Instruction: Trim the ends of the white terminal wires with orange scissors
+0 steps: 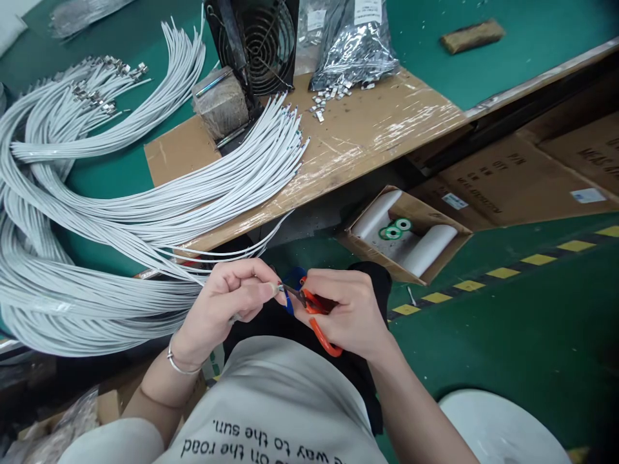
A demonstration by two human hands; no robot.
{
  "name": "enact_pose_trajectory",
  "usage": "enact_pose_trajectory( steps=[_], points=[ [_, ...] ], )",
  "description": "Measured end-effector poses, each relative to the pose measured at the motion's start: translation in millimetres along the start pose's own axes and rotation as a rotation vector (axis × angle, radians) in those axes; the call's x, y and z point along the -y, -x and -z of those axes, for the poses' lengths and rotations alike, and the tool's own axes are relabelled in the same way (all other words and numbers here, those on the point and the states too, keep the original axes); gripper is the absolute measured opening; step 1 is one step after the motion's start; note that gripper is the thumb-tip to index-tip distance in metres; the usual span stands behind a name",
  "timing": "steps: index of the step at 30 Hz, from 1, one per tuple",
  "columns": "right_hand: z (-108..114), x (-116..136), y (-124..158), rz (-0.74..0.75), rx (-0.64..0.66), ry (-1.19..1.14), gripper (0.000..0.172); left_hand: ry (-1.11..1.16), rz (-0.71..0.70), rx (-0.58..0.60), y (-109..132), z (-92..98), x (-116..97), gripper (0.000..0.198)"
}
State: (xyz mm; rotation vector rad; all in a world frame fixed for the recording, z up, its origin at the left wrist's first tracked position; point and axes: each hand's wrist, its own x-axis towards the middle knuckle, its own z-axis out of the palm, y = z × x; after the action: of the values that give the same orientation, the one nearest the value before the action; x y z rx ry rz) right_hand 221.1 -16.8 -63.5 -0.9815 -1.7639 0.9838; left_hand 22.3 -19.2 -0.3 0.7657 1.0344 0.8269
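Between thumb and forefinger, my left hand (pixel 232 293) pinches the end of a white cable. My right hand (pixel 348 306) grips scissors with orange handles (pixel 324 336), and their dark blades (pixel 294 294) meet the cable end at my left fingertips. A small blue piece (pixel 289 303) hangs by the blades; I cannot tell whether it belongs to the cable or the scissors. Long bundles of white cables (pixel 193 200) lie across the table to the left of my hands, some with metal connectors (pixel 94 96) on their ends. A few loose cables (pixel 256 248) reach past the table edge above my left hand.
A black fan (pixel 256 38) and a plastic-wrapped block (pixel 220 103) stand on the cardboard-covered table. Beside them sits a bag of small metal parts (pixel 355 48), with several parts (pixel 333 93) spilled out. Below the edge are an open carton (pixel 425 274) and a white round stool (pixel 503 428).
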Motion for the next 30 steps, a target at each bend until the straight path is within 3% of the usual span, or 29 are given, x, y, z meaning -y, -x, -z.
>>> enact_pose_trajectory(
  steps=[7, 12, 15, 20, 23, 25, 27, 30],
  points=[
    [2, -2, 2, 0.035, 0.014, 0.081, 0.041, -0.026, -0.004, 0.011, 0, 2.1, 2, 0.02],
    [-4, -7, 3, 0.062, -0.093, 0.144, 0.041, -0.073, -0.019, -0.036, 0, 2.8, 6, 0.021],
    [-19, -6, 5, -0.041, -0.229, 0.105, 0.04, -0.112, -0.044, -0.07, -5, 0.5, 9, 0.026],
    [-43, -6, 2, -0.353, -0.371, -0.241, 0.042, -0.12, -0.12, -0.101, -15, -4.2, 8, 0.028],
    [-24, -27, -7, -0.396, -0.58, -0.348, 0.055, -0.141, -0.126, -0.057, -7, -0.9, 6, 0.024],
    [-4, -45, -11, -0.396, -0.652, -0.345, 0.06, -0.142, -0.097, -0.042, -1, 3.3, 7, 0.023],
    [8, -58, -10, -0.403, -0.684, -0.335, 0.061, -0.079, -0.069, -0.069, 1, 6.3, 10, 0.025],
    [0, -55, -4, -0.437, -0.582, -0.324, 0.053, -0.006, -0.077, -0.126, -5, 5.4, 11, 0.025]
  ],
)
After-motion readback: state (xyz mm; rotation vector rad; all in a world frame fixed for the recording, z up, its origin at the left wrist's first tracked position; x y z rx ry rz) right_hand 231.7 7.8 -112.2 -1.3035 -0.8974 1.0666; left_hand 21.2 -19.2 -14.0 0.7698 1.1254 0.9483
